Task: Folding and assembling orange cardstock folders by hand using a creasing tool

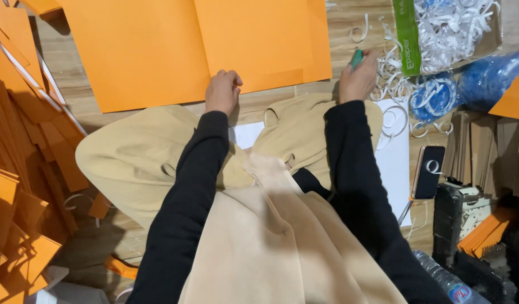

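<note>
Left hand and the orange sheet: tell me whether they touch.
Touching. The head view shows the left hand resting knuckles-down on the orange sheet's near edge, with no gap between them.

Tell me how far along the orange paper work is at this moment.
Done: cut orange paper pieces lie piled on the person's left, and curly white paper strips litter the wooden floor. In hand: the left hand presses on the large orange paper sheet, while the right hand holds a small green tool beside it. Left: this sheet looks whole, no cut visible.
</note>
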